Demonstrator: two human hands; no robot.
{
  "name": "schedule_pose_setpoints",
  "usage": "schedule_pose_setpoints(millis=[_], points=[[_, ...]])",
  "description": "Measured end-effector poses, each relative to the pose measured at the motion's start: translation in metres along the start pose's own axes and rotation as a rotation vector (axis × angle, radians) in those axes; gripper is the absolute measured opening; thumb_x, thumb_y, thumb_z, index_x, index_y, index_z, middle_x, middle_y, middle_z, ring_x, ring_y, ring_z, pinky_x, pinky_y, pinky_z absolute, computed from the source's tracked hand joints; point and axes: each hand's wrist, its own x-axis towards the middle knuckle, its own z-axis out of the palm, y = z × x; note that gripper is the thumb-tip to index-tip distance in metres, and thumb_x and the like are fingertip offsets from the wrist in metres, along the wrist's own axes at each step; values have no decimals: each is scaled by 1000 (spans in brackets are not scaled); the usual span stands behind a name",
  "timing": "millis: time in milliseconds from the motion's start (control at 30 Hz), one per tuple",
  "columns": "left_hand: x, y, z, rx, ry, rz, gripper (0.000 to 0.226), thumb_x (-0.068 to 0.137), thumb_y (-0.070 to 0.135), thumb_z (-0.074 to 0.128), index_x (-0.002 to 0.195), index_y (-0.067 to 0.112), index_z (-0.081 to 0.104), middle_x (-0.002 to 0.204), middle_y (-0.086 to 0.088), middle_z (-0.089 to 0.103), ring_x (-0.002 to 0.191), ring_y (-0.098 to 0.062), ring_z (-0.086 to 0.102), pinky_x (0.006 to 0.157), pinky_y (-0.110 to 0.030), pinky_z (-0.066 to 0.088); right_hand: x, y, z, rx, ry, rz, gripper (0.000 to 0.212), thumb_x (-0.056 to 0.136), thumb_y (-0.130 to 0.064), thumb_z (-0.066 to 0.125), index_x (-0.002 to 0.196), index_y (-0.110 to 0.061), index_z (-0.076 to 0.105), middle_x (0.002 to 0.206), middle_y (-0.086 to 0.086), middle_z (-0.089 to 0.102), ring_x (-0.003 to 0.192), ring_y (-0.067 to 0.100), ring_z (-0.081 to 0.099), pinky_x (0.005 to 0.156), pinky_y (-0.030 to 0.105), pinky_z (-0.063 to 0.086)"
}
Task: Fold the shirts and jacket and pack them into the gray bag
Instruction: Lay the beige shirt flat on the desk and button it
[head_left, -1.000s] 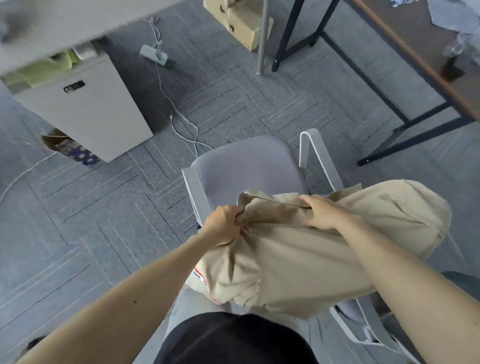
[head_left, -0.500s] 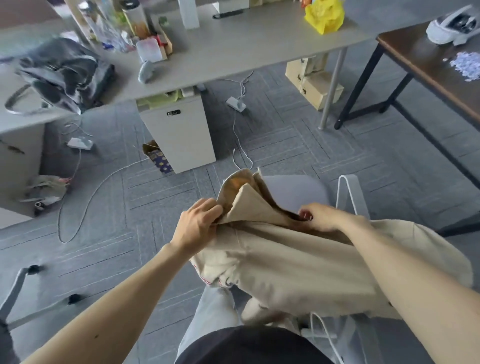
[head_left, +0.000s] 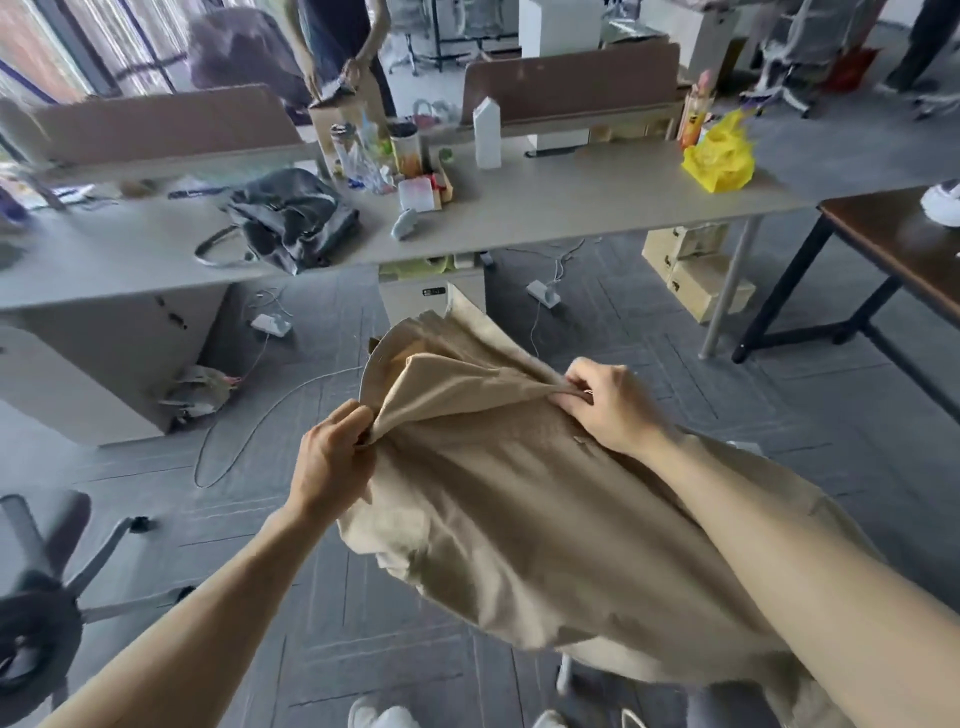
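A beige shirt (head_left: 519, 499) hangs in the air in front of me, bunched and draped over my right forearm. My left hand (head_left: 332, 457) grips its edge at the left. My right hand (head_left: 608, 405) pinches a fold near the collar at the right. The gray bag (head_left: 291, 218) lies crumpled on the long gray desk (head_left: 571, 208) ahead, well beyond both hands, with its strap looping toward the desk's front edge.
Bottles, boxes and a yellow plastic bag (head_left: 719, 161) clutter the desk. A dark table (head_left: 893, 239) stands at right. An office chair base (head_left: 47, 587) is at lower left. Cables and power strips lie on the carpet. A person (head_left: 337, 47) stands behind the desk.
The view has tilted up from the chair to the desk. Both hands have lifted the shirt higher, off the chair seat, and the cloth has spread out between them.
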Motion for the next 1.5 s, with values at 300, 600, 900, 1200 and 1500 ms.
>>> schedule_pose_setpoints(millis=[300, 600, 900, 1200, 1500], points=[[-4, -61, -97, -20, 271, -147, 18, 71, 10, 41, 59, 10, 28, 54, 2, 31, 53, -16, 23, 50, -31, 20, 56, -144, 18, -22, 196, -191, 27, 88, -40, 69, 84, -18, 54, 72, -12, 54, 71, 29, 61, 60, 36, 45], [-86, -171, -246, -248, 401, -515, 64, 81, -8, 62, 114, 45, 47, 92, 9, 69, 79, -1, 68, 58, -18, 49, 108, -334, 143, 85, 137, -342, 16, 90, -22, 67, 105, -17, 68, 99, 1, 74, 90, 25, 69, 69, 32, 51], [-139, -295, -314, -628, 295, -719, 101, 54, 26, 79, 145, 34, 34, 78, 1, 67, 70, -14, 58, 62, -19, 49, 141, -462, 255, 225, 87, -281, 14, 88, -13, 64, 101, -16, 66, 93, 2, 73, 87, 28, 68, 74, 38, 54], [-116, -371, -308, -683, 19, -609, 32, 67, 24, 76, 96, 37, 71, 82, 1, 65, 70, -12, 54, 70, -31, 46, 227, -505, 326, 427, -80, -149, 16, 90, -5, 61, 97, -19, 64, 88, -1, 68, 81, 24, 66, 76, 40, 57], [-33, -498, -343, -375, 210, -738, 34, 86, -6, 68, 82, 27, 72, 83, -4, 74, 68, -6, 62, 67, -23, 52, 368, -565, 424, 717, -440, -246, 50, 85, 21, 42, 79, -23, 65, 96, 27, 65, 72, 28, 59, 67, 51, 56]])
